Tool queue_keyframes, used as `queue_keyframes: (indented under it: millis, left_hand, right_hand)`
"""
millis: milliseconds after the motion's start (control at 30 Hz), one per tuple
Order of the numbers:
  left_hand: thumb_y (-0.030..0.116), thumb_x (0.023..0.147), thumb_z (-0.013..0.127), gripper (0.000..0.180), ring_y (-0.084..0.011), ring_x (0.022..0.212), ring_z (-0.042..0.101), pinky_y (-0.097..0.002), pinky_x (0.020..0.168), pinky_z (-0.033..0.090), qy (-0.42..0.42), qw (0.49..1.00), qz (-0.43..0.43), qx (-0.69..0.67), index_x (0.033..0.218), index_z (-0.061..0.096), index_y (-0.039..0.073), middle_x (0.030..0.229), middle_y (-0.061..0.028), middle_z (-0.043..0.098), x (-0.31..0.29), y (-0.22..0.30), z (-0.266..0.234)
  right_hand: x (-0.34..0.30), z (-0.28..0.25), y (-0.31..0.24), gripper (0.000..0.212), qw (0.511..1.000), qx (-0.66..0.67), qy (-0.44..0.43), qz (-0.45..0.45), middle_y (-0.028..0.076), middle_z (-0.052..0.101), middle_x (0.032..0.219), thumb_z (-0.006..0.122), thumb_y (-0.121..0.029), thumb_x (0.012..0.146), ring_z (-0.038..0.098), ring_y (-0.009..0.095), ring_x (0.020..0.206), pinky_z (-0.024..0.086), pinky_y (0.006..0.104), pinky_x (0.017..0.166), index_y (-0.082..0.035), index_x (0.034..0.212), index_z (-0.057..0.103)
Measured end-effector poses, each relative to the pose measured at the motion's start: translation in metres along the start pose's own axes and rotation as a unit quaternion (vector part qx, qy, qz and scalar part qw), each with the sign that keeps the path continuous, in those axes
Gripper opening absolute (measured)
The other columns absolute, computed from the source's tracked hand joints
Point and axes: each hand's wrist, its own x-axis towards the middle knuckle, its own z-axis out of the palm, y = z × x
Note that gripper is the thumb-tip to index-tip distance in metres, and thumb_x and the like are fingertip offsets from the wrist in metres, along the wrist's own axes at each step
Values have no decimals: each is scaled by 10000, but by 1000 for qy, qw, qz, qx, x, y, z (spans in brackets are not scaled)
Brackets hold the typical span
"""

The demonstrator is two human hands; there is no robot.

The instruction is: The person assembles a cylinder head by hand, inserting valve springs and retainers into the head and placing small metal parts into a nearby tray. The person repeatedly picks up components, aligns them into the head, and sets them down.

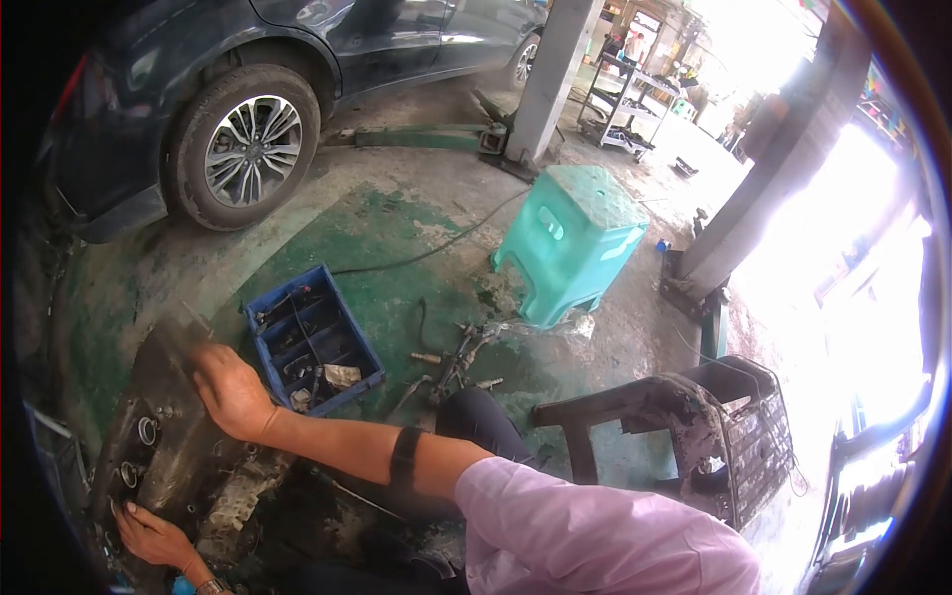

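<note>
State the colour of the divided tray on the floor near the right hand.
The divided tray is blue, best seen in the head view.

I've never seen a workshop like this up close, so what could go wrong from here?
The bare left hand and right hand could get scraped on the grimy dark part. Someone might trip over the thin dark cable or hose on the floor beside the blue tray.
</note>
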Motion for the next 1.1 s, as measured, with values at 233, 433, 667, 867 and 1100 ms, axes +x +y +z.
queue_keyframes:
  millis: [233,433,667,867,1100]
  left_hand:
    - [311,1085,424,470,-371,1122,627,-453,970,466,18,1000,5,-8,1166,682,-74,1260,-190,670,-1,-3,4]
    - [310,1076,434,469,-387,1095,638,-465,949,475,23,1000,11,-19,1142,685,-81,1230,-201,681,5,6,-4]
    - [266,1021,497,395,-418,926,640,-505,832,479,66,996,-16,-53,1117,689,-66,1071,-248,701,7,25,-16]
    - [215,961,527,298,-393,1000,616,-492,918,428,80,992,9,-92,906,720,-5,1137,-197,691,13,41,-32]
    - [214,935,530,279,-372,999,619,-475,910,422,105,989,7,-108,872,715,15,1091,-164,695,15,44,-32]
  right_hand:
    - [0,1,1,301,1000,1,-9,18,242,594,1174,596,-69,898,548,444,1132,466,489,957,12,1187,571]
    - [2,-4,-4,306,1000,-5,-2,7,240,605,1150,611,-65,876,566,437,1104,473,483,947,10,1172,586]
    - [6,-9,-6,225,999,-29,-3,-14,224,667,997,581,-115,921,632,424,962,506,484,866,-2,1097,665]
    - [9,-12,-6,250,998,-37,-36,32,194,665,1144,574,-141,947,602,395,1118,476,463,970,-16,1153,639]
    - [7,-9,2,242,999,-39,-18,-22,223,689,1093,572,-132,974,657,401,1019,515,427,889,-17,1173,646]
